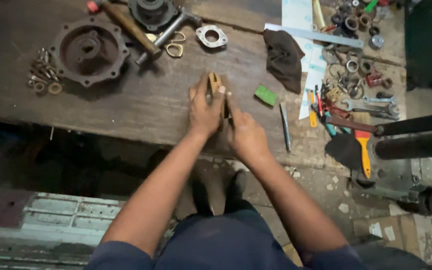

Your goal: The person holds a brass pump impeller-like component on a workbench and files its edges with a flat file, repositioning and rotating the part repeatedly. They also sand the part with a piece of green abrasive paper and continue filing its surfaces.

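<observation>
Brass-coloured and small, a metal piece [214,82] is pinched upright on the dark wooden bench [141,107], near its middle. The left hand [204,111] is closed around the piece from the near side, thumb and fingers wrapped about it. The right hand [244,131] is pressed in just beside it, its fingertips at the lower right of the piece; whether these fingers grip the piece or only steady it cannot be told.

A green block [266,95] lies near, to the right, with a dark rag [283,59] beyond it and a slim metal rod [285,127] just beside the right hand. A rusted round flange [89,50] sits well to the left with a heap of bolts and washers [43,75] next to it. A hammer [126,25] rests at the far edge, and wrenches and rings [361,85] are crowded at the right.

A slip is judged the chief risk: the piece is narrow and held on edge, so uneven pressure from either hand could tip it flat or let it skid over the worn wood. The rod could be knocked off the near edge by the right wrist.
</observation>
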